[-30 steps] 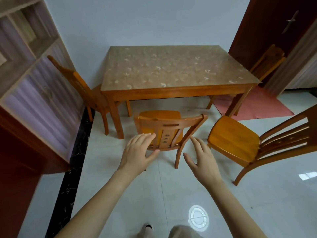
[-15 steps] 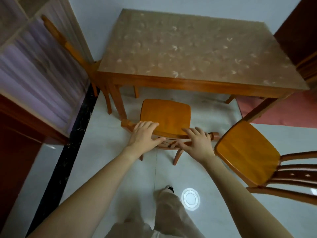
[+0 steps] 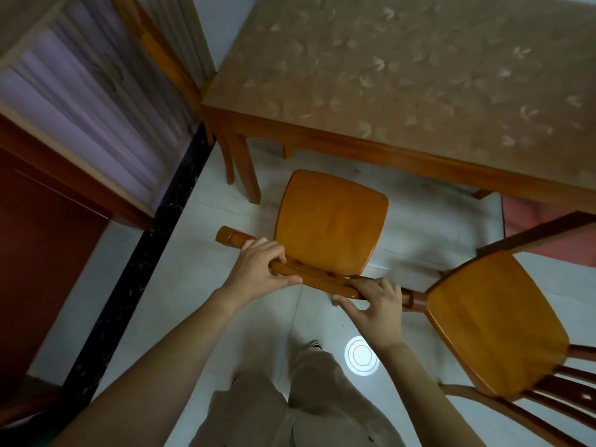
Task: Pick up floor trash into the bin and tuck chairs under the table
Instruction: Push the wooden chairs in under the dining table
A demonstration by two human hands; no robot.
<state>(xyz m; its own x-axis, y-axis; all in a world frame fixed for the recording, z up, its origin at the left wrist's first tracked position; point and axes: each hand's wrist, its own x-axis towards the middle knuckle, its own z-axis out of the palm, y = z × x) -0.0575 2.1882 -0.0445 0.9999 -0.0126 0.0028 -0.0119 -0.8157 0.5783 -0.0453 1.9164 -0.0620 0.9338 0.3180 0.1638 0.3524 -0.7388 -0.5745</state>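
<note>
- Pale trousers [image 3: 306, 411] and the toe of a shoe [image 3: 317, 345] showed at the bottom of the view, on a glossy white floor [image 3: 225, 333] with a round light reflection just beside the shoe.
- The left hand [image 3: 258, 272] grasped the top rail [image 3: 309, 274] of the chair [image 3: 332, 221] near its left end, fingers curled over the top and thumb underneath.
- The right hand [image 3: 375, 309] grasped the same rail near its right end, fingers wrapped over it.
- The chair stood facing the table [image 3: 403, 75], its seat just in front of the table's near edge and fully in view, not tucked under the top.
- A second chair [image 3: 493, 321] stood to the right, its seat corner just beside the right end of the held rail, turned at an angle, also out from the table.
- A red mat [image 3: 532, 217] lay on the floor beyond the second chair, partly under the table.
- A third chair [image 3: 161, 56] stood at the table's left side, between it and a cabinet [image 3: 80, 91] with pale purple panels.
</note>
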